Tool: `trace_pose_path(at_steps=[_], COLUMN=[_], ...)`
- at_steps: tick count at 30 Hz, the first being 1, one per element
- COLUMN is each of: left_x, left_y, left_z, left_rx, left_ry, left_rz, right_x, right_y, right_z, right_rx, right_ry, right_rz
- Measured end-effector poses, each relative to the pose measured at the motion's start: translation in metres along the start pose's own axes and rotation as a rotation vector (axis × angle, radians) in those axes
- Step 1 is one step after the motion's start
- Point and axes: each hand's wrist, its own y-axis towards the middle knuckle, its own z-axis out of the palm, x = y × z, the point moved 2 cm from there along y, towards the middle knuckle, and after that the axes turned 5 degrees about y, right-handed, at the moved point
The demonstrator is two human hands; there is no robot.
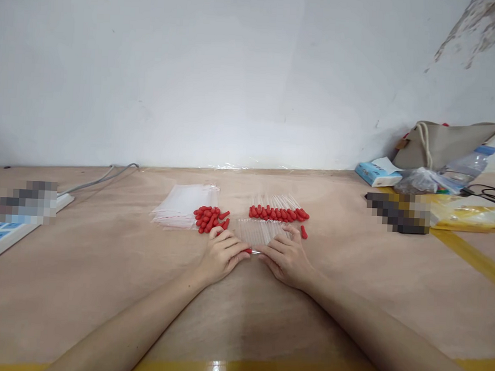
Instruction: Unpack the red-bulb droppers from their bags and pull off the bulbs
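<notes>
While the left hand (226, 253) pinches a red bulb (248, 251), the right hand (284, 258) seemingly grips a clear tube (255, 252).

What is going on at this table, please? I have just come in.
A person's left hand holds a red cap, and the right hand holds a clear tube; the two seem to meet end to end. Just beyond lie bare tubes, with a row of capped tubes behind them. A pile of loose caps is by the left hand, beside a stack of thin pale sheets. One single cap lies near the right hand.
</notes>
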Motion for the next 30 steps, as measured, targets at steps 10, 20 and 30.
trace_pose_path(at_steps=[10,20,30], left_x=[0.002,-0.003,0.015], left_y=[-0.008,-0.004,-0.015], left_z=[0.001,-0.004,-0.002], left_rx=[0.069,0.088,-0.062], left_ry=[0.011,0.034,-0.132], left_rz=[0.006,0.021,-0.148], right_x=[0.003,0.001,-0.027], right_y=[-0.003,-0.007,-0.011], right_z=[-0.005,-0.003,-0.011], right_rx=[-0.009,-0.067,-0.212], right_ry=[0.05,0.14,0.092], right_rz=[-0.061,-0.118,0.108])
